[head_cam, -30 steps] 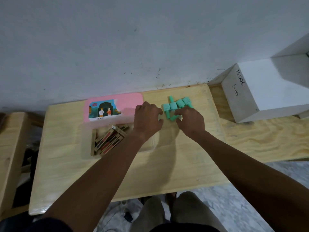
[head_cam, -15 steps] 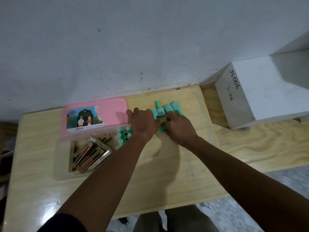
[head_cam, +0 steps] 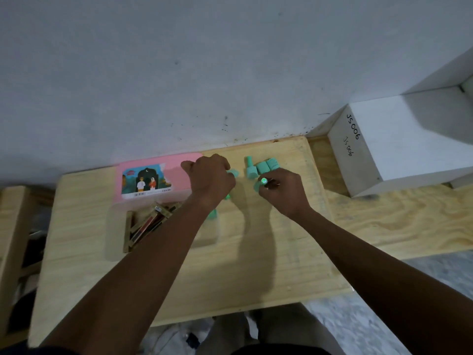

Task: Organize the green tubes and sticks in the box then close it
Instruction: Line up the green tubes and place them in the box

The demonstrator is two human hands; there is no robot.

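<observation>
Both hands close on green tubes: the left hand (head_cam: 211, 176) beside the pink lid (head_cam: 156, 179), the right hand (head_cam: 282, 189) near the far cluster (head_cam: 261, 166).

Green tubes (head_cam: 261, 167): short mint cylinders, 3 clustered loose at table's far edge, 1 upright, 2 tilted; another (head_cam: 259, 183) pinched in fingers just below cluster; more partly hidden beneath a forearm. Sticks (head_cam: 147, 224): brown, slim, heaped aslant inside box. Box (head_cam: 163, 221): clear, open; pink lid (head_cam: 156, 179) with picture label, behind it.
</observation>
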